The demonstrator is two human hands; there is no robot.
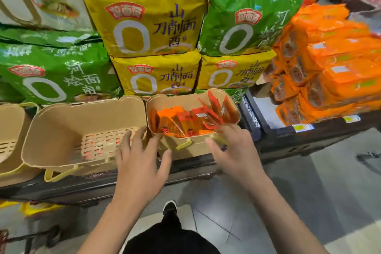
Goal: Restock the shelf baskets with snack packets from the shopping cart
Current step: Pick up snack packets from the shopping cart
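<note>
A tan shelf basket (185, 99) holds several orange and red snack packets (189, 120). To its left stands an empty tan basket (61, 121). My left hand (140, 159) is spread with straight fingers in front of the gap between the two baskets, holding nothing. My right hand (233, 150) reaches to the front right corner of the filled basket, fingers extended and blurred, with nothing visibly held. The shopping cart is out of sight.
Large yellow noodle packs (152, 27) and green ones (51, 72) are stacked behind the baskets. Orange packets (329, 64) pile up on the right shelf. A third tan basket (10, 130) sits at far left. Grey floor and my shoe (170, 207) lie below.
</note>
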